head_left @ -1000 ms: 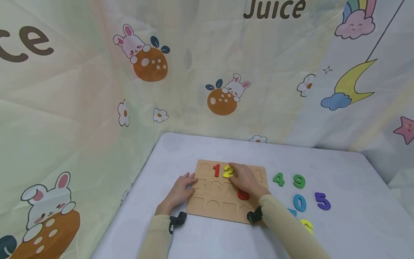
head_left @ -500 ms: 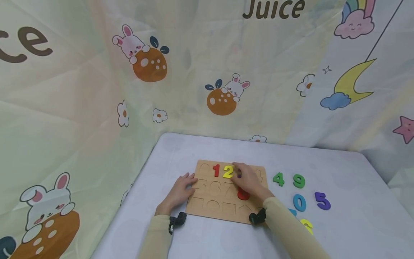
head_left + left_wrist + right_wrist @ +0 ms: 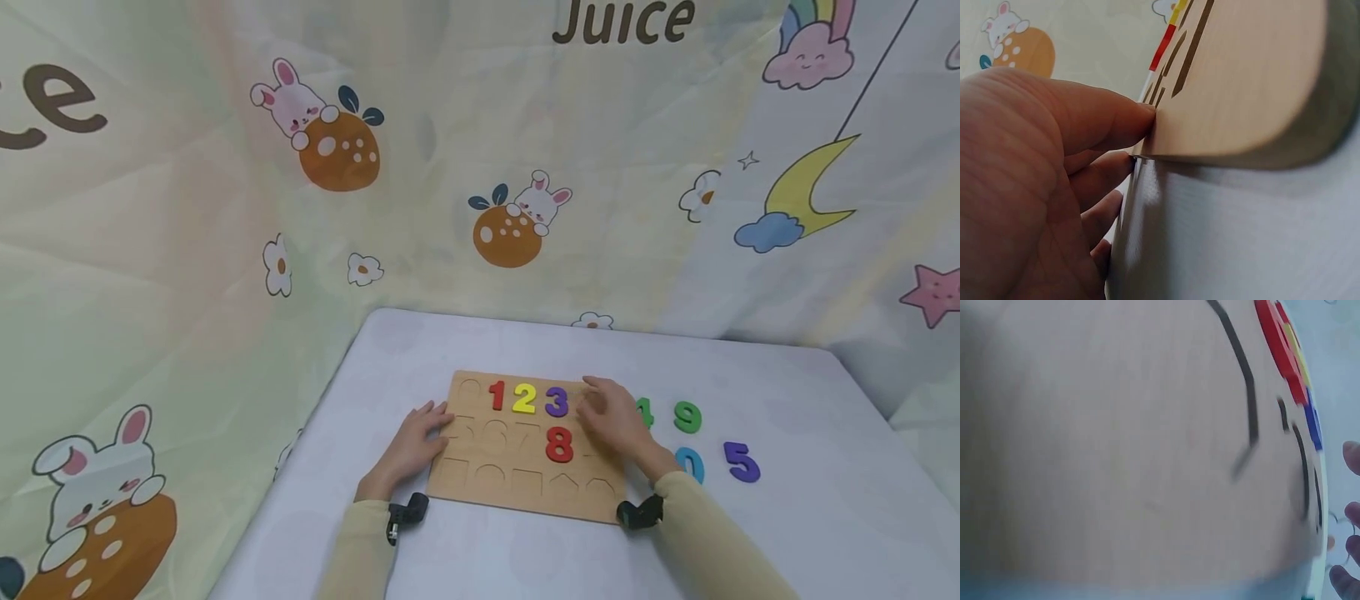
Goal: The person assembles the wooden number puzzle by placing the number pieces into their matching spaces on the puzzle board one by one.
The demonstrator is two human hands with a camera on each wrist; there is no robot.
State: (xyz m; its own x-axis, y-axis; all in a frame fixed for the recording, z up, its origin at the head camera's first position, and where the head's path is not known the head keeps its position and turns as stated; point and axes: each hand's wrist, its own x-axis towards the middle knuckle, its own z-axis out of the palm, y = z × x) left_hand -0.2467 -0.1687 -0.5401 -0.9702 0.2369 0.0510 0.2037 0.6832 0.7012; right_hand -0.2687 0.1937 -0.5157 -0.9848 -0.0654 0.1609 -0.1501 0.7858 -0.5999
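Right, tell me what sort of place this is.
Probably a child's play corner, perhaps a staged one: a wrinkled, bunny-printed backdrop behind a white table, with a wooden number board lying on it.

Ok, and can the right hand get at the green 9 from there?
Likely yes: the right hand appears to hold nothing, and the green 9 lies uncovered beyond the green 4, which looks low enough to pass over.

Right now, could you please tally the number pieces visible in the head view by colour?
Red: 2 (one, eight)
Yellow: 1 (two)
Purple: 2 (three, five)
Green: 2 (four, nine)
Blue: 1 (zero)
Total: 8 visible
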